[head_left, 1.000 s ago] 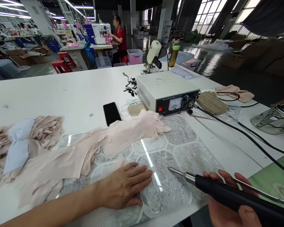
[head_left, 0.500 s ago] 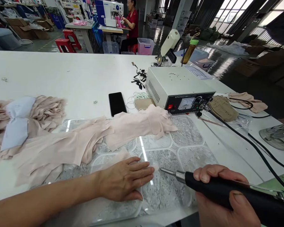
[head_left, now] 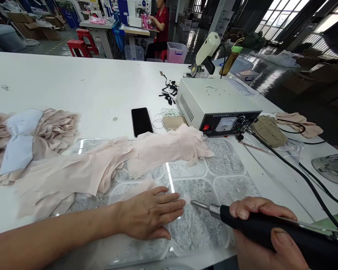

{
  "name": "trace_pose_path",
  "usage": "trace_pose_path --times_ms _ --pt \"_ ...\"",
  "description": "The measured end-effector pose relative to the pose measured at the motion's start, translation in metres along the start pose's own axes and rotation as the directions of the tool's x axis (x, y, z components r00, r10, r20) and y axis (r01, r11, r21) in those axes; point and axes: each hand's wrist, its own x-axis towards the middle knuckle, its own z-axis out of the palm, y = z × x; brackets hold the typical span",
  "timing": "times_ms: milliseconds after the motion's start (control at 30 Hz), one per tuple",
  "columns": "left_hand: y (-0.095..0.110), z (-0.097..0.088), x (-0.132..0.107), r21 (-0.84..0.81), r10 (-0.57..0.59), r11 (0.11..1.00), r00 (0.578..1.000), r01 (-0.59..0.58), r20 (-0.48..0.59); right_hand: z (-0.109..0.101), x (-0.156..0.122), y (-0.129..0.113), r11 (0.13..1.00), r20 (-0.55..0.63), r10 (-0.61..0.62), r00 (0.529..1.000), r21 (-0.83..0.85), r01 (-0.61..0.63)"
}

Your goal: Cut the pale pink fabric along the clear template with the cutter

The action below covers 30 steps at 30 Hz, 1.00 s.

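My left hand (head_left: 154,213) lies flat with its fingers stretched out, pressing a thin, sheer pale fabric piece (head_left: 142,186) onto the clear patterned mat (head_left: 195,228). A bit of that fabric shows past the fingertips. In my right hand (head_left: 267,232) is a black handheld cutting tool (head_left: 250,224) with a slim metal tip, its fingers wrapped round the body. The tip points left and sits at the fabric's end, just beyond my left fingertips; whether it touches cannot be made out. Behind the hands, pale pink fabric pieces (head_left: 163,148) lie in overlapping stacks.
A control box (head_left: 216,101) with a dial stands at the back right, its black cable (head_left: 295,168) running along the right side. A phone (head_left: 141,122) lies left of it. A tied fabric bundle (head_left: 62,129) is at left, a glass jar (head_left: 332,167) at right. A person sits at a sewing machine beyond.
The whole view has shifted slightly. Both hands and the tool hold nearly the same places, with the tip still beside my left fingertips.
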Motion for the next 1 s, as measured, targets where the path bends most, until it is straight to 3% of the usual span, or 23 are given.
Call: trace_pose_path --times_ms 300,533,1000 --pt "0.000 0.003 -0.001 0.006 0.009 1.000 1.000 -0.009 -0.015 0.000 0.002 0.000 1.000 0.059 -0.021 0.998 0.003 0.021" --pt "0.001 0.010 -0.003 0.005 0.000 1.000 0.992 0.000 -0.126 0.008 0.004 -0.002 1.000 0.007 -0.021 1.000 -0.003 0.021" --pt "0.000 0.010 -0.003 -0.014 -0.002 1.000 0.994 0.000 -0.113 0.009 0.009 0.005 0.999 0.087 -0.033 0.996 0.007 0.032"
